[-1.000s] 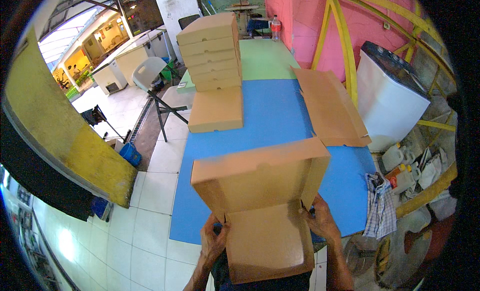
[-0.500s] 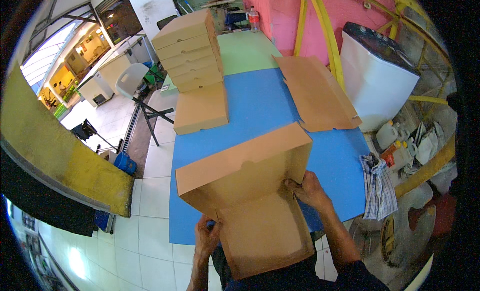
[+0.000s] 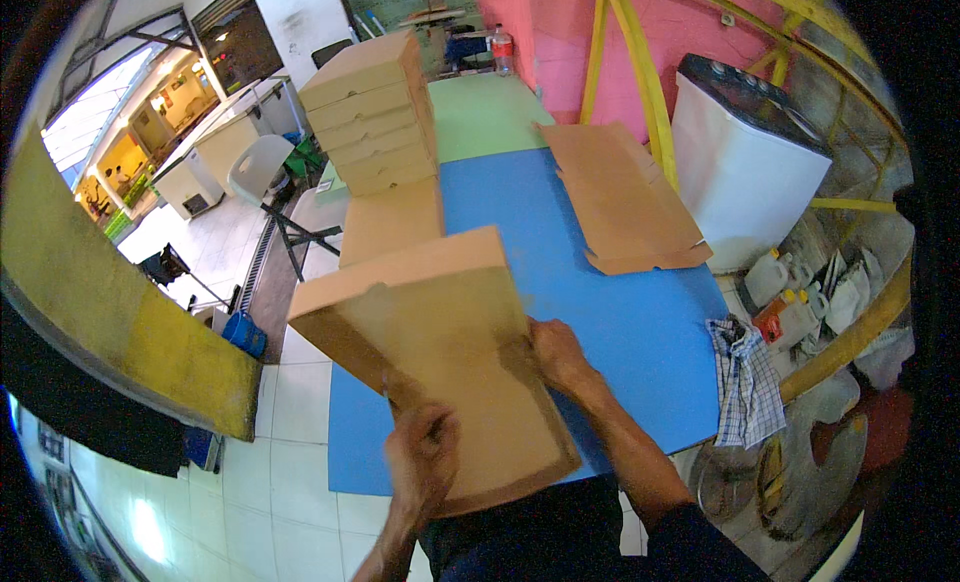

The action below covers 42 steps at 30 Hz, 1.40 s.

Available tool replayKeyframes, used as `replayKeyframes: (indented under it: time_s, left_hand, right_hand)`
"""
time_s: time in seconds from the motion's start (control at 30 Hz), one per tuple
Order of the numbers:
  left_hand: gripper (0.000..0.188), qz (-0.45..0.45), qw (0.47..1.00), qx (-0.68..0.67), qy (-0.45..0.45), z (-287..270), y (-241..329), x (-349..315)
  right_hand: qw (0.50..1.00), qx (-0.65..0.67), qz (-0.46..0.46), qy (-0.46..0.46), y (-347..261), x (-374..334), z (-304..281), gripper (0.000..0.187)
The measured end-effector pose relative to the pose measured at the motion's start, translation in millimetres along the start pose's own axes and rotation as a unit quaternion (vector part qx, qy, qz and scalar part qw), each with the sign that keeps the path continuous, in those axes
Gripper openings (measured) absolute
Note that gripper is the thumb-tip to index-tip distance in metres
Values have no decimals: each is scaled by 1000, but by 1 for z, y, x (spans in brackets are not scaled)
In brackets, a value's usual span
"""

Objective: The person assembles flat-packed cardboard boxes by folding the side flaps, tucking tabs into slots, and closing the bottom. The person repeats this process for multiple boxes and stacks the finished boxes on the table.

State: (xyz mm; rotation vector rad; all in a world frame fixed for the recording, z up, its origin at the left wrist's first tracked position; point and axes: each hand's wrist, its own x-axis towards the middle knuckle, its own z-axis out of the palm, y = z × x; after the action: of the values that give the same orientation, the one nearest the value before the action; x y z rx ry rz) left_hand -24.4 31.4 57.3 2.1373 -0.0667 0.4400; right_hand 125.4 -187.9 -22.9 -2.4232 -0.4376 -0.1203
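An open brown cardboard box (image 3: 475, 382) is tilted over the near edge of the blue tabletop (image 3: 630, 332), its lid raised on the far side. My right hand (image 3: 562, 357) is closed on the right side wall, near the fold between lid and base. At the left wall, my left hand (image 3: 425, 447) is curled, slightly blurred, with its fingers bent in over the edge. The hand hides that stretch of wall. The inside of the box shows no contents.
Closed boxes (image 3: 370, 122) stand stacked at the far left of the table, partly behind the raised lid. A flat cardboard blank (image 3: 630, 197) lies at the right. A checked cloth (image 3: 745, 382) hangs over the right edge, and a white washing machine (image 3: 745, 167) stands beyond.
The box has shifted left and turned, its lid now overlapping the lowest stacked box. My right hand moved left with it; my left hand rose and curled further over the left wall.
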Motion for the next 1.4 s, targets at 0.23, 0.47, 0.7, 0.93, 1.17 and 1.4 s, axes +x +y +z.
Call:
replayKeyframes:
  time_s: [0.23,0.47,0.7,0.93,1.17,1.4]
  left_hand:
    - [30,-221,913,-296,-175,77,-75,98]
    - [26,-174,878,-376,-239,83,-105,99]
    - [27,-157,910,-316,-217,79,-101,101]
    - [10,-111,939,-257,-202,77,-101,104]
    - [16,-95,969,-54,-220,75,-75,105]
    - [22,-187,930,-244,-200,99,-112,97]
  right_hand:
    - [991,96,-85,-44,-35,24,34,37]
    - [921,343,55,-178,-19,14,11,34]
    - [960,272,57,-30,-16,21,26,26]
    - [893,415,173,-28,-19,12,29,20]
    - [872,461,162,-22,-19,9,32,25]
    - [891,427,149,-35,-14,13,26,28]
